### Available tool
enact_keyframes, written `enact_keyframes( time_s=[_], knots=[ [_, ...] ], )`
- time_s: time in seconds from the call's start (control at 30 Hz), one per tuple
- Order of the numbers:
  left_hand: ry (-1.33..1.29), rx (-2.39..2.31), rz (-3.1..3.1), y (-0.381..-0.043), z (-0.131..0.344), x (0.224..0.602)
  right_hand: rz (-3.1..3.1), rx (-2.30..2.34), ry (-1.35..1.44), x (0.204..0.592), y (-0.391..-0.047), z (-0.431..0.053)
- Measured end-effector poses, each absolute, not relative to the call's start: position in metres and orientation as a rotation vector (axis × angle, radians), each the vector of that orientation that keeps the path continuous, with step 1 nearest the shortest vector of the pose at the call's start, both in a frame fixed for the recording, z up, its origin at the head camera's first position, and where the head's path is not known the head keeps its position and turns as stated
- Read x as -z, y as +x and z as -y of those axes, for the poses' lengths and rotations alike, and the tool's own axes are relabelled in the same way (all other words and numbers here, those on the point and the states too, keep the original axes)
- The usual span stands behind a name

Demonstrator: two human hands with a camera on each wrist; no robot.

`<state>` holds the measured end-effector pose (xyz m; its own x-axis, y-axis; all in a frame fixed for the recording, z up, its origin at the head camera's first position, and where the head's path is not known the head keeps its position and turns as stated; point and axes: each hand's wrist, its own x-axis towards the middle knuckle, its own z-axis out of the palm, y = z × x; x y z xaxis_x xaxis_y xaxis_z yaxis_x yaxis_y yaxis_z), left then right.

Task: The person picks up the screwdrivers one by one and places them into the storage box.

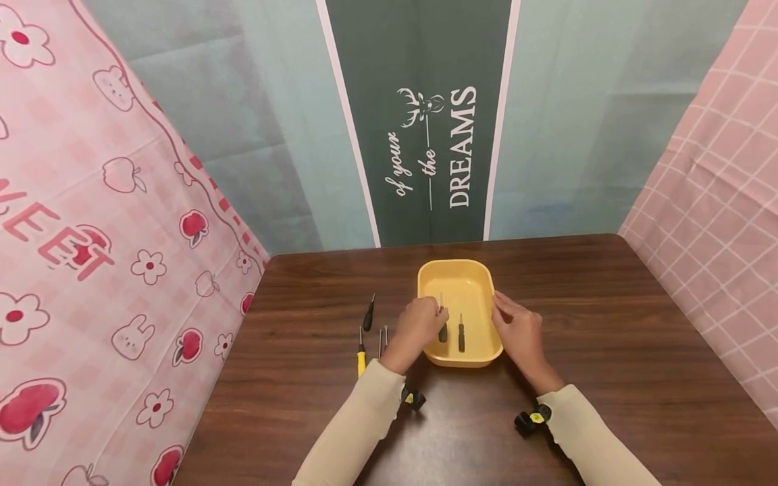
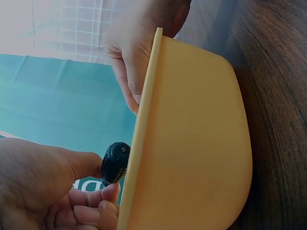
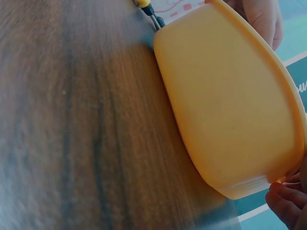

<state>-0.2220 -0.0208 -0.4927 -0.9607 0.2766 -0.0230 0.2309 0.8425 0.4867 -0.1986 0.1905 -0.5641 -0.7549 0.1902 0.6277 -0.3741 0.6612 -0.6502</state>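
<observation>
A yellow plastic box (image 1: 464,362) sits on the table. My left hand (image 1: 421,327) is over its left rim and pinches a small screwdriver (image 1: 443,332) between thumb and fingers. In the left wrist view that screwdriver's dark ribbed handle (image 2: 115,163) shows end-on beside the rim. Another small dark-handled screwdriver (image 1: 461,337) lies on the box floor. My right hand (image 1: 521,335) grips the box's right rim, thumb and fingers on its wall. In the right wrist view, the right fingers (image 3: 285,203) touch the box just under the rim.
Left of the box lie a black-handled screwdriver (image 1: 369,316) and a yellow-handled screwdriver (image 1: 361,359). Two metal shafts (image 1: 381,341) show beside the left wrist, their handles hidden by the arm. A hanging cloth with lettering (image 1: 425,135) stands behind the wooden table (image 1: 608,324).
</observation>
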Motion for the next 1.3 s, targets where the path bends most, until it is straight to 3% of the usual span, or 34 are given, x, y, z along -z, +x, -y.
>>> enact_keyframes(
  time_s=[1.3],
  knots=[
    [0.5, -0.677, -2.913, -0.219, 0.007, 0.5, 2.194, -1.05, 0.137, 0.568, -0.198, -0.191]
  ],
)
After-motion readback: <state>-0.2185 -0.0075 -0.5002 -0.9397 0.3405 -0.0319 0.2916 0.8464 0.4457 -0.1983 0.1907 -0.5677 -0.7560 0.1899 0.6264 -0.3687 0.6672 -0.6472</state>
